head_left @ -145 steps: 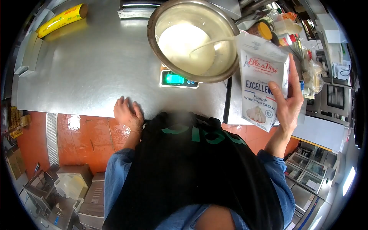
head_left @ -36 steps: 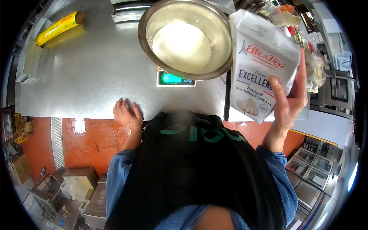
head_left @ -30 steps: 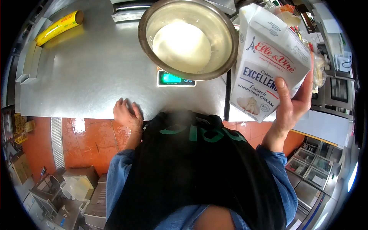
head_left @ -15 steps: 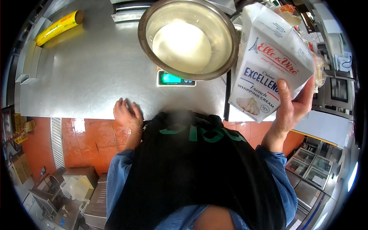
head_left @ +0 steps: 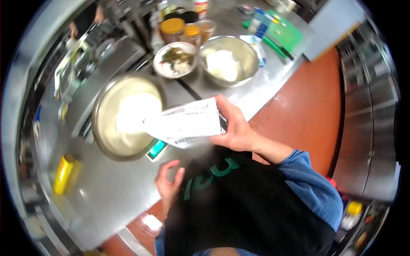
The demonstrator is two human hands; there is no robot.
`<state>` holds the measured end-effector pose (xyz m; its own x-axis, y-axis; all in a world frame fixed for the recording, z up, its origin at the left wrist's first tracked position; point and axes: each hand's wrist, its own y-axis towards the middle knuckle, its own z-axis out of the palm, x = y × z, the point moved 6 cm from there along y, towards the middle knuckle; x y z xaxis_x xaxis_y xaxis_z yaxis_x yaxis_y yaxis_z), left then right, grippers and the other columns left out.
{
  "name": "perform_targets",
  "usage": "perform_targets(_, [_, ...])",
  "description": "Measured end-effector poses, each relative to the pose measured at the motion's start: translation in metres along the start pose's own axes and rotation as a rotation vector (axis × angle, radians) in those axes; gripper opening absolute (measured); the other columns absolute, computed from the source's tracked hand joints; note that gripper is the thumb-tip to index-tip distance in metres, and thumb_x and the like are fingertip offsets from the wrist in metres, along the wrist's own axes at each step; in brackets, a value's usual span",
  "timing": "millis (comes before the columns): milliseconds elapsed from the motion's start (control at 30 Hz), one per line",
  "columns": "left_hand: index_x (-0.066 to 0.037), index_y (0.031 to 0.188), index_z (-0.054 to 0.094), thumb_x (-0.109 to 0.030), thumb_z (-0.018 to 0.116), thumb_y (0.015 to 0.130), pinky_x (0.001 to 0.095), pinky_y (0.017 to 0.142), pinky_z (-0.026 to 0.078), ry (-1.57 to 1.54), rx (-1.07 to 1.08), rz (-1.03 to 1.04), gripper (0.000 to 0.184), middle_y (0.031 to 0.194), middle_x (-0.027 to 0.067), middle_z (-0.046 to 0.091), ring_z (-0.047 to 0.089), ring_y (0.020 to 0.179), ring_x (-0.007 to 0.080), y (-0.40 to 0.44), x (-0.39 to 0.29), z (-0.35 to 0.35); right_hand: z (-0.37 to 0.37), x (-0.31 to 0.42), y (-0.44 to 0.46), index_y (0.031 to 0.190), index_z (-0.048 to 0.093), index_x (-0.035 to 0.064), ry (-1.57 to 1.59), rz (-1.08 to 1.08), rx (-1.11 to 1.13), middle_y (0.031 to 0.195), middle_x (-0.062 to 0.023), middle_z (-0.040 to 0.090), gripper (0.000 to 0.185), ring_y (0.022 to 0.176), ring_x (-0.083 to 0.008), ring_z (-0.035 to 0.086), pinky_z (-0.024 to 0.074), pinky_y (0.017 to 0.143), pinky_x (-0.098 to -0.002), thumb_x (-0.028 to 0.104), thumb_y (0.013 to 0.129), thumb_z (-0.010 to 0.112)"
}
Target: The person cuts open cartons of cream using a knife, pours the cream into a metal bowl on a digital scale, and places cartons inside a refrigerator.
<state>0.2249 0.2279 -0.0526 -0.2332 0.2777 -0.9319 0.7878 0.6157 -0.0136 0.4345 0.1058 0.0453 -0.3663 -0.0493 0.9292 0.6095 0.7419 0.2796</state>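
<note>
My right hand [head_left: 237, 128] is closed around the white carton [head_left: 188, 121], which lies tilted on its side with its far end by the rim of a large metal bowl [head_left: 99, 121]. White liquid [head_left: 139, 115] is in that bowl. Beneath the bowl's near edge shows the lit green display of a scale [head_left: 156, 148]. My left hand [head_left: 169, 177] is raised at the counter's front edge, thumb and fingers apart, holding nothing. Blur hides the carton's opening.
Beyond the carton stand a bowl of mixed food [head_left: 175, 59], a second metal bowl [head_left: 229, 62] and lidded jars [head_left: 172, 27]. A knife [head_left: 277, 46] lies on a green board [head_left: 288, 34]. A yellow roll [head_left: 64, 174] lies at left. Part of another person [head_left: 85, 19] shows at upper left.
The view has swung to the right. The carton has gone from upright to tipped over beside the large bowl. My left hand has lifted from the counter's edge, nearer the scale.
</note>
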Motion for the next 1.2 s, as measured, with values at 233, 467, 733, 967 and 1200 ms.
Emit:
perform_targets(233, [-0.003, 0.109, 0.064, -0.016, 0.065, 0.089, 0.0276, 0.084, 0.048, -0.208, 0.595, -0.262, 0.023, 0.1, 0.0062, 0.069, 0.063, 0.093, 0.0126, 0.015, 0.027, 0.103, -0.088, -0.04, -0.07, 0.116, 0.046, 0.0045, -0.311, 0.249, -0.21, 0.099, -0.0199, 0.062, 0.059, 0.092, -0.0372, 0.062, 0.0496, 0.079, -0.0399, 0.009, 0.065, 0.074])
perform_targets(467, [-0.001, 0.107, 0.064, -0.014, 0.065, 0.088, 0.0261, 0.083, 0.048, -0.185, 0.646, -0.228, 0.023, 0.099, 0.005, 0.069, 0.063, 0.09, 0.0111, 0.062, -0.031, 0.19, -0.22, -0.079, -0.116, 0.116, 0.046, 0.0054, -0.426, 0.433, -0.441, 0.099, -0.0202, 0.063, 0.059, 0.095, -0.0379, 0.062, 0.0499, 0.079, -0.0406, 0.005, 0.064, 0.073])
perform_targets(733, [-0.002, 0.114, 0.058, -0.021, 0.066, 0.089, 0.0271, 0.07, 0.051, -0.616, 0.337, -0.275, 0.032, 0.095, 0.0063, 0.063, 0.061, 0.084, 0.0136, 0.252, -0.203, 0.399, -0.398, -0.099, -0.187, 0.112, 0.047, 0.0007, -0.443, 0.403, -0.725, 0.097, -0.0183, 0.064, 0.055, 0.089, -0.0289, 0.067, 0.0523, 0.075, -0.0336, 0.0, 0.064, 0.076])
perform_targets(967, [0.012, 0.132, 0.035, -0.061, 0.081, 0.057, 0.0449, 0.099, 0.043, 0.303, -0.343, -0.226, 0.114, 0.124, 0.0316, 0.052, 0.053, 0.116, 0.0414, 0.472, -0.248, 0.521, -0.521, -0.107, -0.252, 0.111, 0.047, -0.0006, -0.475, 0.486, -0.988, 0.096, -0.0118, 0.06, 0.05, 0.094, -0.0192, 0.059, 0.0458, 0.086, -0.0307, -0.002, 0.067, 0.07])
perform_targets(1200, [0.005, 0.132, 0.035, -0.06, 0.079, 0.058, 0.0417, 0.096, 0.045, 0.453, -0.418, -0.397, 0.108, 0.121, 0.029, 0.056, 0.06, 0.108, 0.0376, 0.495, -0.222, 0.55, -0.634, -0.162, -0.283, 0.114, 0.046, -0.0001, -0.385, 0.519, -1.049, 0.101, -0.0079, 0.055, 0.047, 0.099, -0.0158, 0.053, 0.0425, 0.089, -0.0297, -0.004, 0.073, 0.067])
